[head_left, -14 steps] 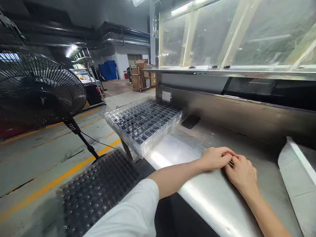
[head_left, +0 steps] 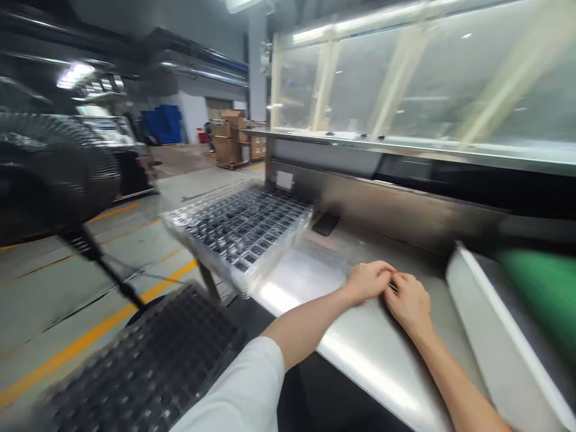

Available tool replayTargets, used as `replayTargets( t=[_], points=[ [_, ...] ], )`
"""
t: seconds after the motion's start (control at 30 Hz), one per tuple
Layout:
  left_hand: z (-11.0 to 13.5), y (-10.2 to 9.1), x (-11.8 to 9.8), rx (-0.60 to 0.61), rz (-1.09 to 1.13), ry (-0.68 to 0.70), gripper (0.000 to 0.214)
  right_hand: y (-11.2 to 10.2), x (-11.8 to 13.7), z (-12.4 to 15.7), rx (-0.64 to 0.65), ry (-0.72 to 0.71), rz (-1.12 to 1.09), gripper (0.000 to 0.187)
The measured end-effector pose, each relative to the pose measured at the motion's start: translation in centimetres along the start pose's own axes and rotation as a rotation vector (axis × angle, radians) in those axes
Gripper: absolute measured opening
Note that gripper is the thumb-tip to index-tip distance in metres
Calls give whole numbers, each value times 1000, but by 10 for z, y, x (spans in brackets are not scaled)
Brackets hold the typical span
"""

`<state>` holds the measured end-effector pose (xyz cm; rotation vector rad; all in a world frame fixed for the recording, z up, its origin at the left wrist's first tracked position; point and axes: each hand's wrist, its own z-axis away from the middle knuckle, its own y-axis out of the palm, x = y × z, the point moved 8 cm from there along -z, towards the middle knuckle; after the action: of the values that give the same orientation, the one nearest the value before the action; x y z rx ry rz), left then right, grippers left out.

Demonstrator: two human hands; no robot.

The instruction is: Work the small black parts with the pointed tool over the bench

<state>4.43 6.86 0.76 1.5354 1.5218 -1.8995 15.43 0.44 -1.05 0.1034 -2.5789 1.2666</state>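
Observation:
My left hand point(head_left: 369, 280) and my right hand point(head_left: 409, 298) meet above the steel worktop point(head_left: 310, 270), fingertips together. Between them is a small dark piece with a shiny edge point(head_left: 393, 288), mostly covered by the fingers, so its kind cannot be made out. Both hands are closed around it. To the left, at the end of the worktop, lies a stack of clear plastic trays point(head_left: 243, 222) whose pockets hold many small dark parts. A black phone point(head_left: 326, 224) rests between the trays and the back panel.
A white-walled bin or chute point(head_left: 504, 336) stands at the right, with a blurred green surface point(head_left: 540, 288) beyond. Lower left is another pocketed tray point(head_left: 148, 360). A black standing fan point(head_left: 58, 174) is on the floor at left. A metal shelf point(head_left: 351, 139) runs above the worktop.
The view has swung to the right, bringing the white bin and green surface further into sight. My hands stay together on the small piece.

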Motion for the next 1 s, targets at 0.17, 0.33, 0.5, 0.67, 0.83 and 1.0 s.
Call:
replayTargets(
  t=[0.17,0.33,0.5,0.67,0.83,1.0],
  points=[
    [7,-12,-9,-58,54,54,32,-70,50,-1,-226,-65,32,32],
    [-3,-10,0,-63,83,83,34,-126,93,10,-203,-153,111,28],
    [1,-8,7,-89,92,111,32,-210,142,37,-164,-531,59,20],
    [1,-6,5,-99,42,144,36,-300,116,39,-20,-689,225,21],
    [0,-3,3,-82,26,158,39,-372,-31,-9,104,-269,453,28],
    [-1,0,4,-67,46,136,42,-408,-228,-51,280,401,577,20]
  ],
)
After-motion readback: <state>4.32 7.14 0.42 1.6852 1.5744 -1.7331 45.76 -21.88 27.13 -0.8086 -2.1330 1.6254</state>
